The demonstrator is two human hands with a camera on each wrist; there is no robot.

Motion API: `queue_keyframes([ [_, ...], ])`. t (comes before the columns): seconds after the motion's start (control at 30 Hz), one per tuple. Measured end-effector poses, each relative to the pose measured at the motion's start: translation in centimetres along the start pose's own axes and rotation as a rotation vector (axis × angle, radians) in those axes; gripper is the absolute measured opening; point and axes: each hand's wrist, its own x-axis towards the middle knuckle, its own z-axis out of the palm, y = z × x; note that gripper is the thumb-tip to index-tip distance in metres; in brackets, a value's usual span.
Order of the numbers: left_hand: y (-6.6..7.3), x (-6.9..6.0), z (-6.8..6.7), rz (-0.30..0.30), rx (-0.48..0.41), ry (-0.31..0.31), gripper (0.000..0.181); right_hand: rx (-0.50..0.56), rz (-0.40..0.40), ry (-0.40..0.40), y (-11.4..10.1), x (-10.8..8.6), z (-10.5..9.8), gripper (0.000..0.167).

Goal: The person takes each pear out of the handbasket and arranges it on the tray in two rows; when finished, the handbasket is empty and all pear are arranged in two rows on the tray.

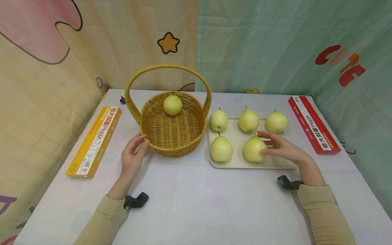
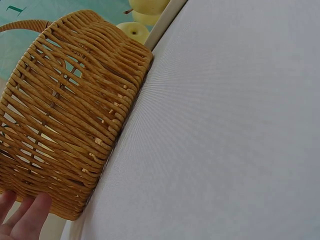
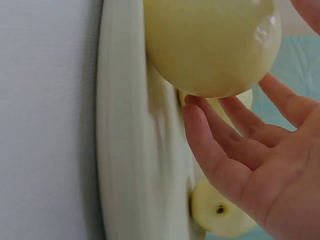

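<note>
My left hand [image 1: 132,154] is at the near-left side of a woven basket [image 1: 174,149] with a tall handle; its fingertips touch the outer wall in the left wrist view. Inside the basket, against the back wall, lies one pale yellow-green pear [image 1: 173,104]. My right hand [image 1: 283,147] reaches around the right side of the near-middle pear [image 1: 255,149] on a cream tray [image 1: 251,167]. In the right wrist view its fingers [image 3: 210,135] are spread along the pear, and the thumb stands a little off it. Several more pears sit on the tray.
A yellow pasta box [image 1: 93,143] lies left of the basket. On the far right is a red pasta box [image 1: 313,124]. A small purple object [image 1: 123,100] sits behind the basket's left side. Patterned curtains hang behind the white-covered table [image 1: 190,207].
</note>
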Motion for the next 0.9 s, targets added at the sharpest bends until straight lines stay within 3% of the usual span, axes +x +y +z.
queue_keyframes([
  [0.2,0.0,0.0,-0.1,0.016,0.001,0.001,0.031,0.002,-0.027,0.059,-1.1,-1.0,-1.1,0.063],
  [0.37,-0.1,0.0,-0.1,0.007,0.009,0.008,0.031,-0.028,-0.034,0.243,-3.6,-1.4,-1.7,0.055],
  [0.43,-0.1,0.0,-0.1,0.007,0.009,0.008,0.031,0.014,-0.09,0.331,-4.9,-1.3,-1.6,0.049],
  [0.53,-0.1,0.0,-0.1,0.011,0.004,0.007,0.031,0.128,-0.25,0.404,-6.9,-0.6,-1.2,0.042],
  [0.67,-0.1,0.0,-0.1,0.02,-0.002,0.011,0.031,0.279,-0.413,0.386,-10.1,0.8,-0.4,0.036],
  [0.9,0.0,0.0,-0.1,0.001,-0.004,0.012,0.03,0.37,-0.55,0.359,-15.4,4.3,1.8,0.03],
])
